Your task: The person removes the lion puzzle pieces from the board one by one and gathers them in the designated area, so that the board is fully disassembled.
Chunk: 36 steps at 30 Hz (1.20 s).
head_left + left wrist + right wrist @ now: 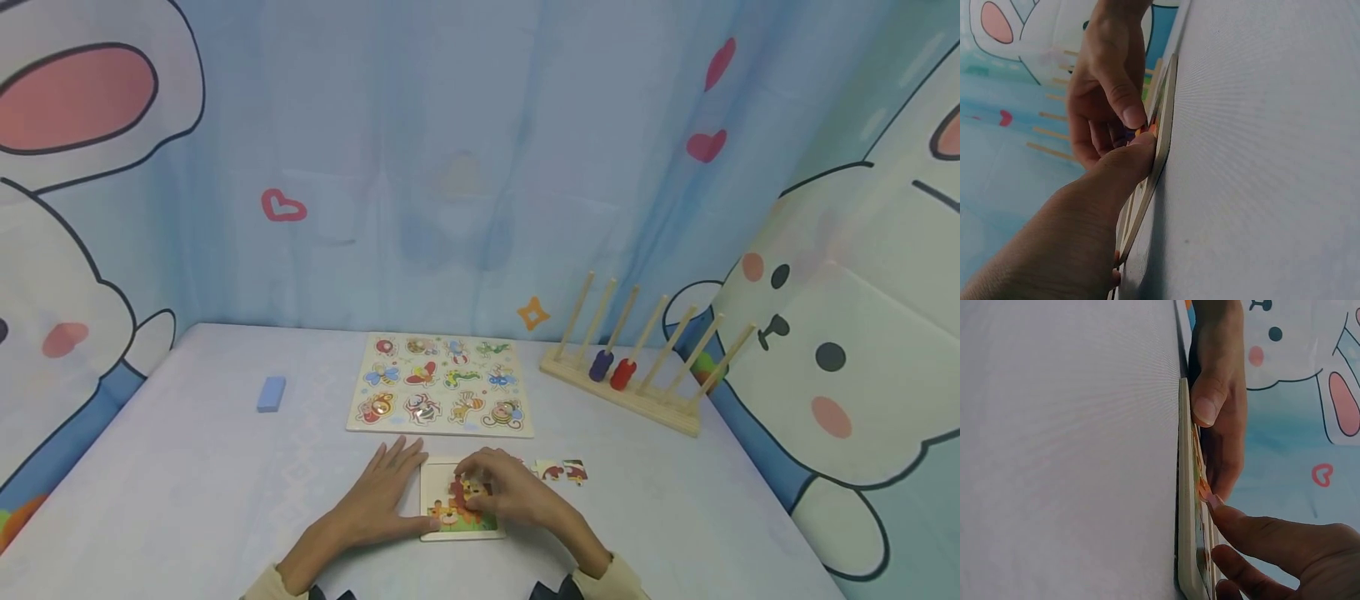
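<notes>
A small wooden jigsaw tray (462,536) lies flat in front of me, with animal picture pieces (444,515) filling its lower part. My left hand (385,498) lies along the tray's left side, fingers extended and thumb resting on its lower left corner. Over the tray's right half, my right hand (517,490) pinches a brown and orange puzzle piece (460,492) between thumb and fingers. In the right wrist view the right thumb (1235,515) touches an orange piece (1204,487) at the tray's surface; the fingers partly hide it. Loose puzzle pieces (552,472) lie right of the tray.
Behind the tray lies a wooden insect puzzle board (439,385). A peg stand (622,392) with dark blue and red beads stands at the back right. To the left is a blue block (271,394). A printed curtain (450,167) hangs behind the white table.
</notes>
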Each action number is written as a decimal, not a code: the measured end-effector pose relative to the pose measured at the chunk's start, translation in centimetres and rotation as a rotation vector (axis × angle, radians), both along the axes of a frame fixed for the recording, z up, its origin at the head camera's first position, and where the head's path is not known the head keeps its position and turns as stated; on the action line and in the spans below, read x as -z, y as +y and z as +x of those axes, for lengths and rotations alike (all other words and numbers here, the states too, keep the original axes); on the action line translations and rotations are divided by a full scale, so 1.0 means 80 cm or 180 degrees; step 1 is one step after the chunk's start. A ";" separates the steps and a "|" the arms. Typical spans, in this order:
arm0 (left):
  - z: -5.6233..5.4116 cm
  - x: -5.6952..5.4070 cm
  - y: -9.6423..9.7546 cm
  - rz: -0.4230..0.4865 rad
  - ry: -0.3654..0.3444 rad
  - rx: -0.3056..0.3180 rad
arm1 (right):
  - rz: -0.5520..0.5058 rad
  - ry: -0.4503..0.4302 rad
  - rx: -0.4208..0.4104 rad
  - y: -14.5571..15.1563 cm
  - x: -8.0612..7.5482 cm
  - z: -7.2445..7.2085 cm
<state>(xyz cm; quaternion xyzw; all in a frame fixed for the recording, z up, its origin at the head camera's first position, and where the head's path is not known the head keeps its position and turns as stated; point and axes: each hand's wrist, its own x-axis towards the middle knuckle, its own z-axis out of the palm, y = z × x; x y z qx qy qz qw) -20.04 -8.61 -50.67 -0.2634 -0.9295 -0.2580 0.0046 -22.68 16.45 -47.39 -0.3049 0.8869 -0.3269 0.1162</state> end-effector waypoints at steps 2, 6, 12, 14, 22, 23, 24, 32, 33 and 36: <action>0.000 0.000 0.000 0.0014 -0.0012 0.0001 | -0.0051 -0.0053 -0.0033 0.000 0.000 -0.001; 0.000 -0.001 0.000 0.0032 -0.0027 0.0005 | -0.0058 -0.0100 -0.0028 -0.001 0.000 0.000; 0.000 0.001 0.000 0.0024 -0.0012 0.0006 | -0.0021 -0.0095 0.0022 -0.003 0.000 0.001; 0.000 0.001 0.000 0.0016 -0.0009 0.0008 | -0.0012 -0.0086 0.0036 -0.003 0.000 0.001; 0.000 0.001 0.000 0.0007 -0.0027 0.0002 | -0.0227 -0.0235 0.0033 -0.005 -0.002 0.002; 0.000 0.001 0.000 0.0006 -0.0029 0.0002 | -0.0256 -0.0264 0.0041 -0.004 -0.002 0.002; 0.000 0.001 0.000 0.0010 -0.0033 0.0003 | -0.0296 -0.0280 0.0040 -0.004 -0.002 0.003; 0.000 0.000 -0.001 0.0065 -0.0053 0.0018 | -0.0504 -0.0261 0.0100 0.006 -0.001 -0.001; 0.000 0.000 -0.001 0.0070 -0.0054 0.0019 | -0.0527 -0.0266 0.0109 0.009 -0.001 -0.002; 0.001 0.000 0.000 0.0070 -0.0059 0.0016 | -0.0634 -0.0310 0.0121 0.018 -0.003 -0.003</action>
